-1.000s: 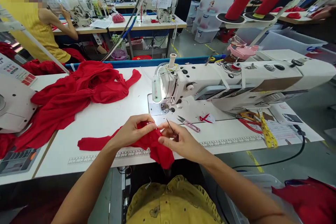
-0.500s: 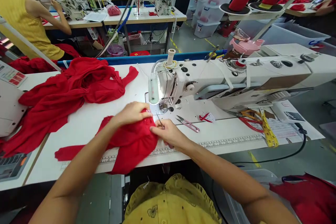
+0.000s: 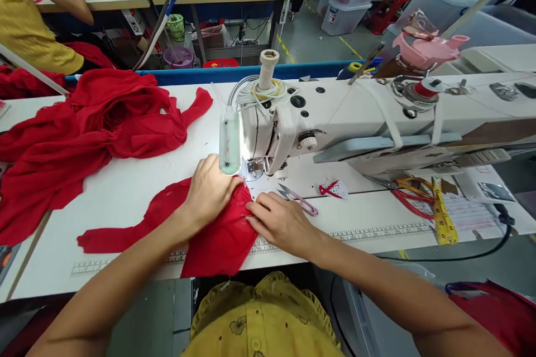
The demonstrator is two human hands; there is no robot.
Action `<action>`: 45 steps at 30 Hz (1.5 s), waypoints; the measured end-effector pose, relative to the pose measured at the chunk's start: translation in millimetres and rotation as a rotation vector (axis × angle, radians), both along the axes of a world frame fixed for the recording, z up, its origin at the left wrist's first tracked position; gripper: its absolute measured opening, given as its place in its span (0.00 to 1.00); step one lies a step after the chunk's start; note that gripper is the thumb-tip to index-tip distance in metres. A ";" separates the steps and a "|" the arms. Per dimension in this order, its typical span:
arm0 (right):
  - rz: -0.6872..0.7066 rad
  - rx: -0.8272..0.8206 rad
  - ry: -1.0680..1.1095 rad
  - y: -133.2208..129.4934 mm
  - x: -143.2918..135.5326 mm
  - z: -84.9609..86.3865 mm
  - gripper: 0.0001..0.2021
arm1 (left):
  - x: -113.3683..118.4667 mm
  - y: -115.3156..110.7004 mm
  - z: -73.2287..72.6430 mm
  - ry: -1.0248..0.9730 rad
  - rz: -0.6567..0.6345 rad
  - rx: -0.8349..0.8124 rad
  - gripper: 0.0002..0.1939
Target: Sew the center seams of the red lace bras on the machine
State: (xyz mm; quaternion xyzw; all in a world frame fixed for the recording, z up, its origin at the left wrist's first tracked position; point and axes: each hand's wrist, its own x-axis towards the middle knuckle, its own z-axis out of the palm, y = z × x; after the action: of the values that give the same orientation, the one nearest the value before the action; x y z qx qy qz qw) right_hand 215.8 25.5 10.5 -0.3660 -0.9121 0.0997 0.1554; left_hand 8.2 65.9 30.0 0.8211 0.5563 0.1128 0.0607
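Observation:
A gathered piece of red fabric [image 3: 221, 245] lies on the sewing machine's table, its upper edge close to the presser foot [image 3: 254, 168]. My left hand [image 3: 211, 192] presses and pinches that fabric just left of the needle area, its fingertips partly hidden. On the fabric's right edge, my right hand [image 3: 280, 223] has its fingers closed, and a thin metal tool [image 3: 247, 215] pokes out from under them. The white sewing machine [image 3: 288, 122] stands right behind both hands. Thread snips [image 3: 299, 199] rest beyond my right fingers.
A heap of red garments [image 3: 96, 122] covers the table's left. To the right lie a small white-and-red piece [image 3: 334, 189], orange-handled scissors [image 3: 412, 189] and a yellow tape measure [image 3: 444, 215]. A ruler strip [image 3: 377, 231] runs along the front edge. A co-worker [image 3: 33, 22] sits beyond.
My left hand has moved down flatter onto the fabric by the presser foot. My right hand has turned over its edge, and the thin tool now lies mostly under my fingers. The view has tilted down.

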 end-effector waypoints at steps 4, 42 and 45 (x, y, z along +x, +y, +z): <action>0.049 -0.038 0.038 3.0 8.2 -1.6 0.11 | -6.5 -41.5 -20.5 -0.084 -0.230 0.154 0.14; -0.323 -0.350 0.086 -8.2 -9.2 13.2 0.13 | -22.0 -38.0 -31.3 -0.172 -0.277 0.032 0.19; -0.366 -0.298 0.100 -18.9 -19.7 3.6 0.07 | -22.7 -33.3 -28.1 -0.243 -0.287 0.007 0.17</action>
State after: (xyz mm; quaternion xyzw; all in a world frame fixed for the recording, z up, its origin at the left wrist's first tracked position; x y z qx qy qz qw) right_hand 196.1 6.6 14.1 -0.5388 -0.7970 0.2213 0.1599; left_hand -14.5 32.6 2.0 0.8725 0.4217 0.2034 0.1401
